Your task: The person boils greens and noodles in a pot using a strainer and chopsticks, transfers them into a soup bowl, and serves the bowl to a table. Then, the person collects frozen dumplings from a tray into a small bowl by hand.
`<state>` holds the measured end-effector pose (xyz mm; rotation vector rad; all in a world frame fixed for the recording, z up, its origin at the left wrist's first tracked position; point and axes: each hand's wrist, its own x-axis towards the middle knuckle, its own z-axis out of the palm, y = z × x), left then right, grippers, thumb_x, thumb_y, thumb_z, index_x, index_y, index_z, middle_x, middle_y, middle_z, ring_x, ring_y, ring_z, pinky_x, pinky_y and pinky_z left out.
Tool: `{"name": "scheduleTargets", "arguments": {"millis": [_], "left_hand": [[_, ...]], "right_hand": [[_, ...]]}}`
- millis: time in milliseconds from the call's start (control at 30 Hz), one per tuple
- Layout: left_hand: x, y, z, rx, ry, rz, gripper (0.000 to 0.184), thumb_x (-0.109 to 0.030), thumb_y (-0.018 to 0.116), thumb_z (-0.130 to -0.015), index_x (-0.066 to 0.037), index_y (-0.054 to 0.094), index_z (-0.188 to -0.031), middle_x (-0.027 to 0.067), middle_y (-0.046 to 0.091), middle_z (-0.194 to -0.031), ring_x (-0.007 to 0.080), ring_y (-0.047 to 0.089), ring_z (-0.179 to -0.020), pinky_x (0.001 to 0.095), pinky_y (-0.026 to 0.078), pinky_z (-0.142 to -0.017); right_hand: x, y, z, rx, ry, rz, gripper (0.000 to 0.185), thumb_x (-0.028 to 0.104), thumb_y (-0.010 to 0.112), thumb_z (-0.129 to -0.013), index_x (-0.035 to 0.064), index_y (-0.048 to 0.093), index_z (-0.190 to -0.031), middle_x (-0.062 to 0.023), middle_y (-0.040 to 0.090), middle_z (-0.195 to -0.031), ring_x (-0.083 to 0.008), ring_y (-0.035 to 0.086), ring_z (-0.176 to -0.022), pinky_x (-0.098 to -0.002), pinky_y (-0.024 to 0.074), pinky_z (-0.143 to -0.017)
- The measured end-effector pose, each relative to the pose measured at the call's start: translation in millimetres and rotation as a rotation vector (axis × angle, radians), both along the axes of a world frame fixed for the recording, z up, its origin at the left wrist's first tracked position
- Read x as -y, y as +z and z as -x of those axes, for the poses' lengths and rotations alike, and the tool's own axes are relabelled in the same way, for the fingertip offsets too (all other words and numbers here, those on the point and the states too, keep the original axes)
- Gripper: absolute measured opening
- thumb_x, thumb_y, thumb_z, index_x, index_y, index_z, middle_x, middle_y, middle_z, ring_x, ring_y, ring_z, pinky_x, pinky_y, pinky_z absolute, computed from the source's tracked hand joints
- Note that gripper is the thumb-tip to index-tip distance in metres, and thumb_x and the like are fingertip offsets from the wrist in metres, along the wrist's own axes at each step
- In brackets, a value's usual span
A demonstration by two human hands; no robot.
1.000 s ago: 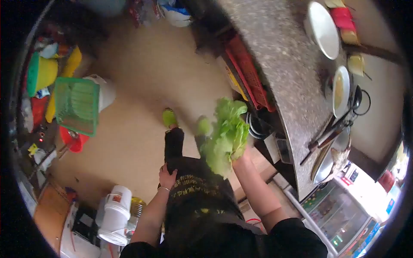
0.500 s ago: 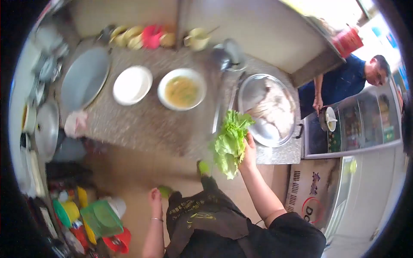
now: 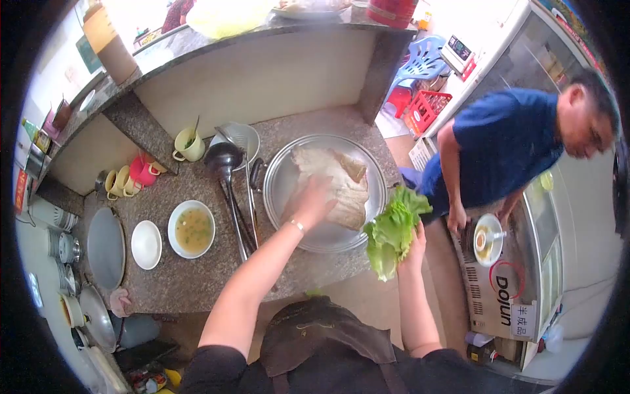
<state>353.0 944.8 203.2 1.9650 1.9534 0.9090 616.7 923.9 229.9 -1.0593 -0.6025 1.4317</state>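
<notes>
My left hand point(image 3: 311, 200) reaches over a round metal tray point(image 3: 315, 247) and touches the left part of a pale, flat food piece point(image 3: 348, 197); motion blurs its fingers. A bunch of green lettuce point(image 3: 392, 230) is held in my right hand point(image 3: 415, 246), just off the tray's right side. Left of the tray lie a black ladle point(image 3: 224, 157) and long metal utensils. Further left stand a bowl of yellowish soup point(image 3: 191, 228) and a white bowl point(image 3: 146, 244).
At the right a person in a blue shirt point(image 3: 502, 144) holds a white bowl point(image 3: 488, 240). Yellow cups and a pink cup point(image 3: 142, 171) stand along the counter's back. A raised ledge point(image 3: 262, 36) runs behind the counter point(image 3: 315, 279).
The view has turned to the counter. My left hand has come up from beside my body onto the tray. The lettuce remains in my right hand. The other person appears closer.
</notes>
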Motion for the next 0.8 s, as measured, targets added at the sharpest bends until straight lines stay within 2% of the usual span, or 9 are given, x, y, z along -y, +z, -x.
{"name": "scheduleTargets", "arguments": {"millis": [133,167,333,400,500,600,633,700,800], "left_hand": [[-72,-39,-17,-0.026,0.088,0.226,0.052,-0.027,0.068,-0.075,-0.012,0.053,-0.123,0.0198,0.044,-0.124,0.0351,0.051,-0.108,0.0407,0.041,-0.093],[-61,-18,-11,0.014,0.067,0.293,0.052,-0.028,0.067,-0.074,-0.013,0.054,-0.122,0.0193,0.046,-0.121,0.0345,0.050,-0.110,0.0405,0.040,-0.095],[-79,18,18,-0.128,0.074,0.111,0.056,-0.040,0.071,-0.070,-0.014,0.058,-0.118,0.0180,0.051,-0.112,0.0329,0.054,-0.102,0.0422,0.043,-0.090],[-58,99,47,-0.175,0.078,0.010,0.055,-0.037,0.071,-0.069,-0.008,0.060,-0.114,0.0199,0.056,-0.107,0.0330,0.054,-0.102,0.0403,0.043,-0.090],[-22,156,118,-0.018,0.174,-0.139,0.057,-0.028,0.073,-0.065,0.001,0.060,-0.112,0.0214,0.059,-0.105,0.0310,0.058,-0.098,0.0371,0.045,-0.088],[39,218,148,-0.059,0.379,-0.121,0.055,-0.022,0.072,-0.065,0.003,0.060,-0.112,0.0163,0.060,-0.103,0.0237,0.059,-0.095,0.0307,0.045,-0.084],[55,221,164,-0.030,0.387,-0.141,0.052,-0.019,0.071,-0.066,0.002,0.060,-0.112,0.0148,0.060,-0.101,0.0236,0.059,-0.093,0.0315,0.045,-0.084],[84,222,182,-0.012,0.471,-0.166,0.051,-0.019,0.071,-0.066,0.000,0.060,-0.112,0.0144,0.059,-0.101,0.0231,0.059,-0.092,0.0317,0.045,-0.083],[111,212,188,-0.054,0.467,-0.157,0.050,-0.019,0.072,-0.065,-0.001,0.060,-0.111,0.0145,0.059,-0.100,0.0240,0.058,-0.091,0.0319,0.045,-0.082]], "right_hand": [[-14,-18,-33,-0.083,-0.106,0.038,0.048,0.004,0.051,-0.086,0.0039,0.037,-0.133,-0.0117,0.054,-0.118,-0.0216,0.058,-0.099,-0.0338,0.0513,-0.080],[7,15,-37,-0.093,-0.140,0.056,0.048,0.004,0.051,-0.087,0.0039,0.037,-0.132,-0.0115,0.053,-0.119,-0.0217,0.058,-0.100,-0.0341,0.0514,-0.080],[-10,7,-63,0.279,-0.199,-0.038,0.044,0.001,0.046,-0.087,0.0024,0.039,-0.131,-0.0104,0.049,-0.125,-0.0212,0.051,-0.111,-0.0334,0.0446,-0.092],[-20,12,-51,0.728,-0.301,-0.185,0.045,-0.001,0.048,-0.085,-0.0009,0.041,-0.129,-0.0131,0.045,-0.129,-0.0227,0.046,-0.115,-0.0330,0.0358,-0.099],[-56,14,-18,0.889,-0.318,-0.425,0.047,-0.001,0.052,-0.079,-0.0014,0.044,-0.125,-0.0137,0.048,-0.125,-0.0240,0.044,-0.118,-0.0339,0.0314,-0.101],[-92,-13,17,1.005,-0.015,-0.487,0.058,0.006,0.053,-0.079,0.0118,0.038,-0.134,-0.0213,0.048,-0.126,-0.0349,0.052,-0.110,-0.0388,0.0399,-0.095],[-99,-25,26,1.223,0.165,-0.558,0.063,0.011,0.055,-0.080,0.0176,0.033,-0.138,-0.0245,0.048,-0.124,-0.0386,0.054,-0.106,-0.0421,0.0436,-0.090],[-101,-46,42,1.394,0.408,-0.433,0.065,0.015,0.060,-0.079,0.0153,0.032,-0.138,-0.0239,0.050,-0.122,-0.0399,0.052,-0.107,-0.0438,0.0430,-0.091],[-95,-59,36,1.269,0.492,-0.548,0.063,0.018,0.063,-0.081,0.0135,0.035,-0.137,-0.0218,0.052,-0.121,-0.0360,0.055,-0.106,-0.0411,0.0449,-0.090]]}}
